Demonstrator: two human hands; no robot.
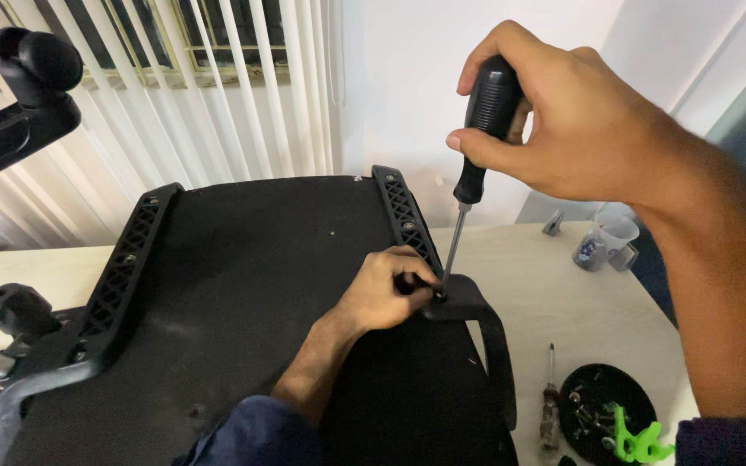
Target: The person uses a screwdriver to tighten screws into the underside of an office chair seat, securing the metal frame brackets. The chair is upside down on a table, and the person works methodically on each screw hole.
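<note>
The right hand [580, 129], fingers curled shut around a black-handled screwdriver [475, 164], sets its tip on a screw at the armrest bracket [468, 302] of the upturned chair seat [261, 285] (left hand [386, 289] pinching there), so steady downward turning seems due.
</note>
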